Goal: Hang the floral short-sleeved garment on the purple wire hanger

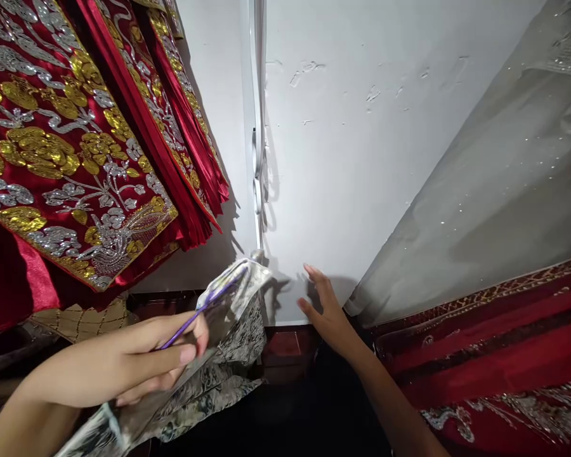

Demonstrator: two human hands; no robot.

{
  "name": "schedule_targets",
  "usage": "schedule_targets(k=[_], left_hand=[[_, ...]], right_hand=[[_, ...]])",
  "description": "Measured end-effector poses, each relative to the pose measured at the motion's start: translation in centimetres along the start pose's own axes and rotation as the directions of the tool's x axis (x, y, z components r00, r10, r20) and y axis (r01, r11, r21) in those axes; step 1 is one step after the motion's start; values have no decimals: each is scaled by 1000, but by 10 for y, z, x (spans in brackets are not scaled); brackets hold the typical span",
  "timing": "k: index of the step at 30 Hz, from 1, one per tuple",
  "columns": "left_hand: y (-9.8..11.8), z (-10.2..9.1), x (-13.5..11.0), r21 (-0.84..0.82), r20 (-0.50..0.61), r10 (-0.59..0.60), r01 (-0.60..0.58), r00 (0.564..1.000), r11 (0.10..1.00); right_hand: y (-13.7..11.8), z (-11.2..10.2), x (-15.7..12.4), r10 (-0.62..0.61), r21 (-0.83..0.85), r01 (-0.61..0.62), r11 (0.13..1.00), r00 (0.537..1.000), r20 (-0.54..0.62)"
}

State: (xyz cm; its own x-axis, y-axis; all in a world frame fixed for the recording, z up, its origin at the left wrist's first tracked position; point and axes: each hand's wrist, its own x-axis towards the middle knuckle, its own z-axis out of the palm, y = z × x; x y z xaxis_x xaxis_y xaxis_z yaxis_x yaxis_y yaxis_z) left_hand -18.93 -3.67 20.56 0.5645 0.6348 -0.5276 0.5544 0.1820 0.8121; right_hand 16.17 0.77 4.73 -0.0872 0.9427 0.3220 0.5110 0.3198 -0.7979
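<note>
My left hand [147, 362] is closed on a thin purple hanger [209, 301] that carries a folded grey patterned garment in clear plastic [228, 343], low at the left centre. My right hand [326, 304] reaches forward with its fingers spread, open and holding nothing, its fingertips at the bottom edge of the white wall [361, 158].
Red garments with gold and silver embroidery [61, 152] hang at the upper left. A pale glittery fabric [504, 184] drapes down on the right above a red embroidered cloth [495, 355]. A white vertical strip [257, 158] runs down the wall. Red floor tiles [285, 349] show below.
</note>
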Motion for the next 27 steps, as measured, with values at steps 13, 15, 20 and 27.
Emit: schedule_targets(k=[13, 15, 20, 27], left_hand=[[-12, -43, 28, 726, -513, 710, -199, 483, 659], [-9, -39, 30, 816, -519, 825, -158, 224, 556], [-26, 6, 67, 786, -501, 839, -294, 210, 543], [-66, 61, 167, 398, -650, 555, -390, 519, 831]], right_hand=[[-35, -29, 21, 350, 679, -201, 706, 933, -88], [-50, -38, 45, 345, 701, -102, 706, 914, -214], [-64, -46, 79, 279, 741, 105, 663, 884, -375], [-30, -37, 50, 469, 757, 44, 652, 761, -448]])
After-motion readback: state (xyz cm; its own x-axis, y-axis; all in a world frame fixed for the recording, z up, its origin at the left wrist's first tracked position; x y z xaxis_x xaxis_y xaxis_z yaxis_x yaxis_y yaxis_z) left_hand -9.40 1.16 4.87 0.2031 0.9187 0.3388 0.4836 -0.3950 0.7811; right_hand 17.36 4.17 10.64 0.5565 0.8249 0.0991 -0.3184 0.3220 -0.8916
